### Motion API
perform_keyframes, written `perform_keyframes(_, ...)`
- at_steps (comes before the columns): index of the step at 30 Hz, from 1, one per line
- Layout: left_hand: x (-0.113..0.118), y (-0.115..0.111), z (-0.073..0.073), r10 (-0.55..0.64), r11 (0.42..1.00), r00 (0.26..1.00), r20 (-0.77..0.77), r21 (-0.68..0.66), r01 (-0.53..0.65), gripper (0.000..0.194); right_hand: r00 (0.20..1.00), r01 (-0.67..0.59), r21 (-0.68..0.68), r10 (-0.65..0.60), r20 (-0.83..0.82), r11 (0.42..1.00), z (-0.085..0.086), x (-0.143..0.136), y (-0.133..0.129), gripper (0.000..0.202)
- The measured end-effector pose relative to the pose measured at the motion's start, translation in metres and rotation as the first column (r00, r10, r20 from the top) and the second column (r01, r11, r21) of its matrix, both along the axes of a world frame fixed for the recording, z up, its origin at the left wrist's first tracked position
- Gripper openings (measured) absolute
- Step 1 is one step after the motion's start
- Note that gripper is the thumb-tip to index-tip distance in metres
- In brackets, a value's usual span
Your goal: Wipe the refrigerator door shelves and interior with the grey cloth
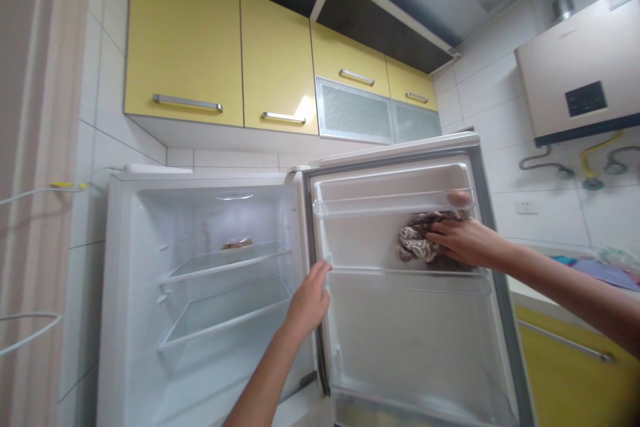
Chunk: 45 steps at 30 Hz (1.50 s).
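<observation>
Right hand: my right hand (463, 240) presses flat, fingers spread, on a crumpled brown-and-white patterned cloth (419, 240), not closed around it.
Cloth: it lies against the inner wall of the open white fridge door (400, 340), below the clear plastic top door shelf (393, 201) and just above the middle door rail (407, 273).
Left hand: my left hand (310, 300) has its fingers curled over the hinge-side edge of the door, gripping it.
Fridge: the white fridge cabinet (120, 280) stands open, with glass shelves (225, 260) inside; a small brownish item (237, 243) sits on the upper one.
Above: glossy yellow wall cupboards (185, 40) with metal bar handles.
</observation>
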<state>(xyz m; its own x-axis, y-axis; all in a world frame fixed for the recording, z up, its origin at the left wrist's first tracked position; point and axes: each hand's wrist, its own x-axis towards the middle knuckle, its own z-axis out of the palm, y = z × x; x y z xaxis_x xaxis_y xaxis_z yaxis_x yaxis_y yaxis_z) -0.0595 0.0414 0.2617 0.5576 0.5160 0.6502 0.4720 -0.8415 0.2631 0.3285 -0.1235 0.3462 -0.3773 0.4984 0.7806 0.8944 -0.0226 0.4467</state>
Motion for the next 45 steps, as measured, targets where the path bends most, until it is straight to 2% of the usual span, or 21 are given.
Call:
perform_keyframes(1, 0.001, -0.001, 0.0, 0.001, 1.0, 1.0, -0.005, -0.007, -0.001, 0.065, 0.997, 0.068, -0.118, -0.072, -0.029, 0.991, 0.001, -0.004, -0.002, 0.027)
perform_keyframes(2, 0.001, -0.001, 0.001, 0.001, 1.0, 1.0, -0.008, -0.014, -0.001, 0.066, 0.989, 0.122, -0.28, -0.141, -0.045, 0.952, 0.003, -0.009, -0.004, 0.028)
perform_keyframes(3, 0.001, -0.002, 0.001, 0.001, 1.0, 1.0, -0.009, -0.021, -0.001, 0.066, 0.978, 0.148, -0.435, -0.196, -0.067, 0.888, 0.007, -0.015, -0.004, 0.029)
perform_keyframes(5, 0.001, -0.002, 0.002, -0.003, 0.999, 1.0, -0.007, -0.034, 0.003, 0.067, 0.946, 0.107, -0.615, -0.27, -0.178, 0.781, 0.013, -0.027, -0.003, 0.028)
perform_keyframes(7, 0.0, -0.002, 0.002, -0.008, 0.999, 1.0, -0.008, -0.042, 0.008, 0.068, 0.922, 0.008, -0.701, -0.276, -0.271, 0.714, 0.018, -0.039, 0.003, 0.031)
perform_keyframes(11, -0.001, -0.002, 0.004, -0.004, 0.999, 0.999, -0.035, -0.049, 0.003, 0.07, 0.903, -0.172, -0.73, -0.191, -0.385, 0.661, 0.015, -0.068, 0.03, 0.039)
perform_keyframes(18, 0.0, -0.012, 0.006, 0.023, 0.997, 0.995, -0.101, -0.071, -0.03, 0.079, 0.869, -0.299, -0.674, -0.099, -0.484, 0.676, 0.005, -0.163, 0.12, 0.039)
perform_keyframes(20, 0.003, -0.016, 0.004, 0.039, 0.997, 0.995, -0.095, -0.07, -0.045, 0.081, 0.857, -0.325, -0.654, -0.08, -0.509, 0.683, 0.004, -0.182, 0.135, 0.036)
perform_keyframes(22, 0.007, -0.02, 0.001, 0.074, 0.994, 0.992, -0.106, -0.071, -0.082, 0.082, 0.848, -0.351, -0.641, -0.059, -0.527, 0.683, 0.002, -0.189, 0.141, 0.035)
perform_keyframes(25, 0.014, -0.025, -0.005, 0.171, 0.983, 0.975, -0.138, -0.044, -0.179, 0.083, 0.847, -0.383, -0.654, -0.034, -0.531, 0.652, 0.001, -0.179, 0.134, 0.035)
perform_keyframes(28, 0.018, -0.026, -0.009, 0.241, 0.97, 0.959, -0.146, 0.023, -0.24, 0.08, 0.857, -0.384, -0.693, -0.046, -0.514, 0.61, 0.004, -0.153, 0.119, 0.037)
perform_keyframes(32, 0.018, -0.023, -0.009, 0.253, 0.967, 0.957, -0.144, 0.046, -0.249, 0.078, 0.871, -0.347, -0.735, -0.091, -0.482, 0.582, 0.009, -0.114, 0.092, 0.037)
perform_keyframes(36, 0.016, -0.022, -0.008, 0.242, 0.97, 0.961, -0.135, 0.014, -0.242, 0.078, 0.88, -0.293, -0.758, -0.146, -0.453, 0.583, 0.014, -0.076, 0.053, 0.033)
perform_keyframes(41, 0.017, -0.023, -0.008, 0.215, 0.976, 0.969, -0.119, -0.008, -0.218, 0.077, 0.88, -0.197, -0.746, -0.22, -0.42, 0.636, 0.022, -0.043, 0.003, 0.026)
perform_keyframes(43, 0.017, -0.023, -0.008, 0.211, 0.977, 0.97, -0.117, -0.015, -0.214, 0.077, 0.878, -0.214, -0.694, -0.175, -0.445, 0.687, 0.025, -0.04, -0.01, 0.03)
perform_keyframes(45, 0.018, -0.023, -0.008, 0.208, 0.977, 0.972, -0.111, -0.022, -0.211, 0.077, 0.862, -0.301, -0.576, -0.04, -0.505, 0.76, 0.025, -0.044, -0.018, 0.036)
